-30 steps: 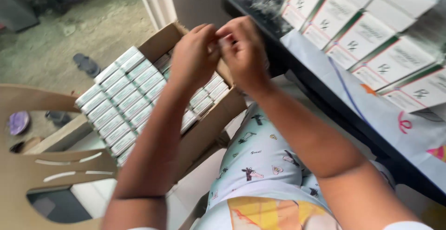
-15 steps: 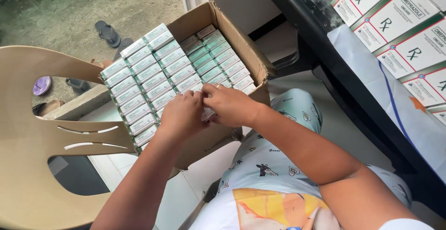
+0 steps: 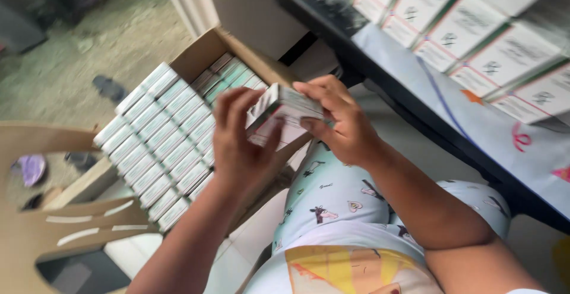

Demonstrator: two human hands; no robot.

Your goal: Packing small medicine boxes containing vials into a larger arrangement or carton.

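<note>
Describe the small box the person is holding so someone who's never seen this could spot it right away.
Start at the open brown cardboard carton packed with rows of small white-and-green boxes. Just right of it, the left hand and right hand meet. The small white-and-green box between them is the only one lifted out, not packed in a row.

Held between left hand (image 3: 240, 145) and right hand (image 3: 341, 122): a small stack of boxes (image 3: 282, 113), above the near edge of an open carton (image 3: 208, 50). Inside the carton, rows of packed boxes (image 3: 160, 133). Carton on a chair (image 3: 65, 223), left. At right, a counter (image 3: 415, 110) carrying larger boxes (image 3: 475, 27).
</note>
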